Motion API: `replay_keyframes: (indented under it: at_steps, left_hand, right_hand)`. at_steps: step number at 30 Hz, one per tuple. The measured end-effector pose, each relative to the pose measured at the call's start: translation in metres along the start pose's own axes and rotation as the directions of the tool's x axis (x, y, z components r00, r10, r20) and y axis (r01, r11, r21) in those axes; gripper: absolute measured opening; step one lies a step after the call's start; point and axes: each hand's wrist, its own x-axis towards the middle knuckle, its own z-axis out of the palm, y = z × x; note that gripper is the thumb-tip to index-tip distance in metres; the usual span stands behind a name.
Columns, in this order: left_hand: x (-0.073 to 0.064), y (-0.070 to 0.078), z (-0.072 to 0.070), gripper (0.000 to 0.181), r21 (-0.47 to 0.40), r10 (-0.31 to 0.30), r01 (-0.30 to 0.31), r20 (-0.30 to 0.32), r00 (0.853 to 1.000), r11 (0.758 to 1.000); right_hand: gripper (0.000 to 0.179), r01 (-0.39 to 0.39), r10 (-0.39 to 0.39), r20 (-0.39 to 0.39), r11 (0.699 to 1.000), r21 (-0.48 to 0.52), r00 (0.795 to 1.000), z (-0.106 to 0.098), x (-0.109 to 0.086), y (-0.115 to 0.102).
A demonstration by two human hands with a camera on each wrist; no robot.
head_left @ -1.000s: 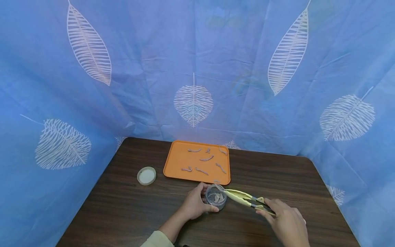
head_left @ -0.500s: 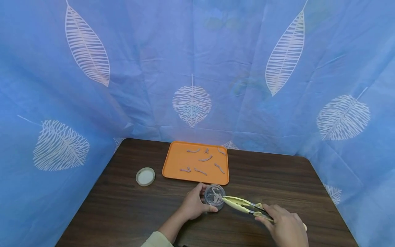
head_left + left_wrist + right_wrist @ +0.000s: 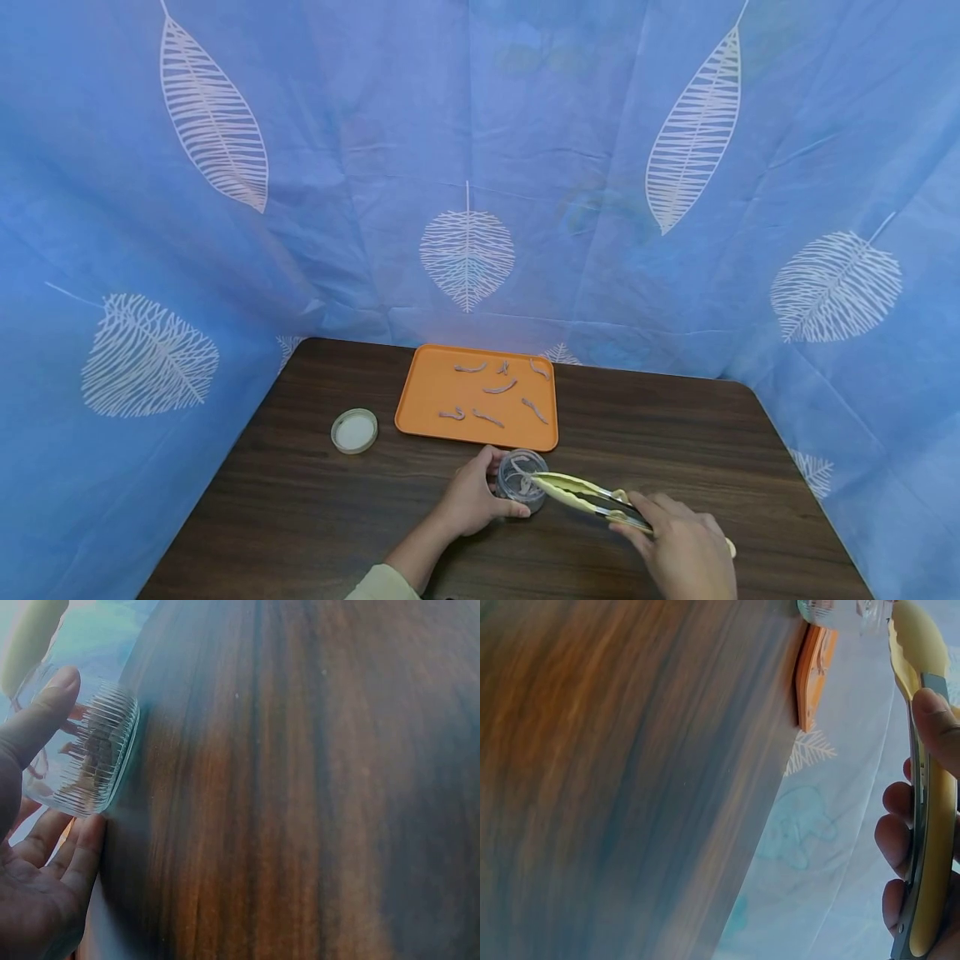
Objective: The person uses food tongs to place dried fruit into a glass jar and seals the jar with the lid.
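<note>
Head view shows the left hand holding a clear jar on the dark wooden table, thumb on one side and fingers on the other, while the right hand grips yellow-tipped tongs, fingers curled round the handles. The tongs' tips reach over the jar's rim, near pale strips inside (whether they pinch one, I cannot tell). Beyond the jar lies an orange tray bearing scattered greyish strips, with a round lid left of it.
</note>
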Motion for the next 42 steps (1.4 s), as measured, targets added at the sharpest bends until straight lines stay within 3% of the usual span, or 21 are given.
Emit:
replay_keyframes:
  at_steps: [17,23,38,42]
  left_hand:
    - [-0.001,0.003,-0.002,0.072,-0.024,-0.016,0.016,0.009,1.000,1.000]
    - [-0.003,0.002,-0.002,0.072,-0.038,-0.019,0.019,0.012,1.000,0.999]
    - [0.000,0.000,0.000,0.073,-0.042,0.002,-0.002,0.003,1.000,0.999]
    - [-0.001,0.002,-0.001,0.074,-0.040,0.000,0.000,0.004,1.000,0.999]
  right_hand:
    - [0.060,-0.081,0.080,0.021,0.994,0.069,0.997,0.011,0.002,-0.010]
    - [0.068,-0.178,0.165,0.117,0.978,0.109,0.979,0.015,0.001,-0.013]
    - [0.091,-0.265,0.241,0.185,0.957,0.118,0.953,0.017,0.015,-0.021]
    - [0.097,-0.303,0.273,0.218,0.946,0.118,0.937,0.019,0.020,-0.021]
